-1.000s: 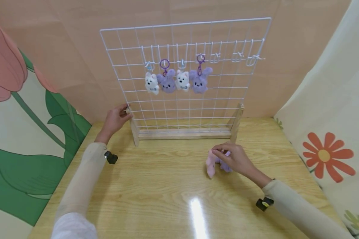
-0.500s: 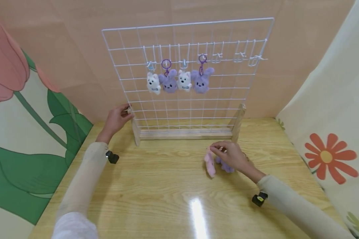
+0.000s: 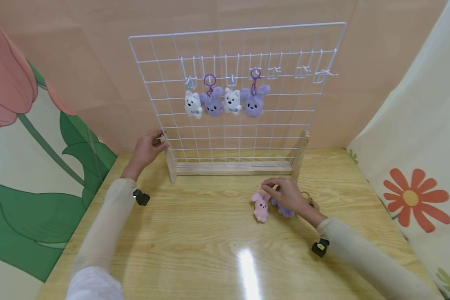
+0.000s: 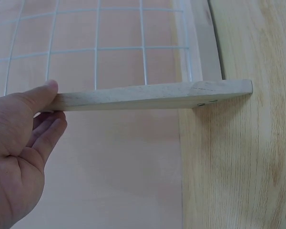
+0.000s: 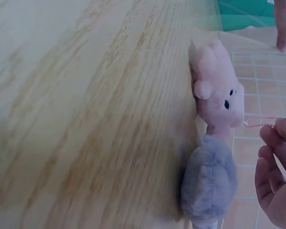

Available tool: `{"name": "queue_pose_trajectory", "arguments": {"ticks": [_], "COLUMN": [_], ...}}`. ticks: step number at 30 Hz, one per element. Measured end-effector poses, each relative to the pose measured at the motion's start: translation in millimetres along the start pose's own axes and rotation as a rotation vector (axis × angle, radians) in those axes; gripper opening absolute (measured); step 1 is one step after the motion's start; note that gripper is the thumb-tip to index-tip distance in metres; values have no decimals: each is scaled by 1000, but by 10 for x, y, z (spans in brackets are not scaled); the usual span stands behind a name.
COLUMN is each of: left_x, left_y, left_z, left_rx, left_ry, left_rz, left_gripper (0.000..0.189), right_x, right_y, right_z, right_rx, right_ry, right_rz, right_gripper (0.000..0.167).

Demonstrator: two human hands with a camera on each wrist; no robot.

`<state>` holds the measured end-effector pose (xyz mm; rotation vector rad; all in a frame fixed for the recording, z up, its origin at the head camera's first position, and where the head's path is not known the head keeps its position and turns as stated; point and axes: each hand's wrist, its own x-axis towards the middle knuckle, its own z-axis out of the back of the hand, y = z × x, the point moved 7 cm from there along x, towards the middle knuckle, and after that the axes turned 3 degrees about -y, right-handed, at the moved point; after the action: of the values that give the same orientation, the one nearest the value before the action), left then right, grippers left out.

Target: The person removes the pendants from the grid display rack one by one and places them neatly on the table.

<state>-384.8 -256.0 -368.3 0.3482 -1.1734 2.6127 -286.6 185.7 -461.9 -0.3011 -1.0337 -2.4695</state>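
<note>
At the left end of the white wire grid rack, my left hand pinches the top of the wooden side support, thumb on one side and fingers on the other. My right hand pinches the thin pink chain of a pink plush bunny keychain. The bunny is upright at the table, its face turned towards the head camera; whether its feet bear on the wood I cannot tell. Just right of it lies a purple plush, partly hidden under my right hand.
Two white plush keychains and two purple bunny keychains hang from hooks on the rack's left and middle. More white hooks line the right side. A brown object with a ring lies behind my right wrist.
The pink bunny has turned from sideways to face the head camera. My right hand has shifted slightly left, uncovering the brown object. The left hand keeps its hold on the support.
</note>
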Motion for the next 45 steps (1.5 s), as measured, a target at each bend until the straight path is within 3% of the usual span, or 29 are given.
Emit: {"name": "queue_pose_trajectory", "arguments": {"ticks": [10, 24, 29, 35, 45], "left_x": [-8, -9, -1, -8, -8], "left_y": [-7, -12, 3, -4, 7], "left_z": [-7, -34, -29, -9, -2], "left_rx": [0, -7, 1, -1, -12], "left_ry": [-4, -4, 2, 6, 12], "left_rz": [-4, 0, 7, 11, 14], "left_gripper": [52, 52, 53, 53, 53], "right_x": [28, 46, 59, 147, 437], "right_y": [-85, -77, -30, 221, 725], "right_z": [-184, -199, -59, 242, 836], "right_rx": [-11, -41, -23, -33, -107], "right_ry": [75, 98, 101, 64, -94], "right_rz": [-102, -95, -99, -12, 109], "right_gripper": [18, 17, 20, 20, 24]}}
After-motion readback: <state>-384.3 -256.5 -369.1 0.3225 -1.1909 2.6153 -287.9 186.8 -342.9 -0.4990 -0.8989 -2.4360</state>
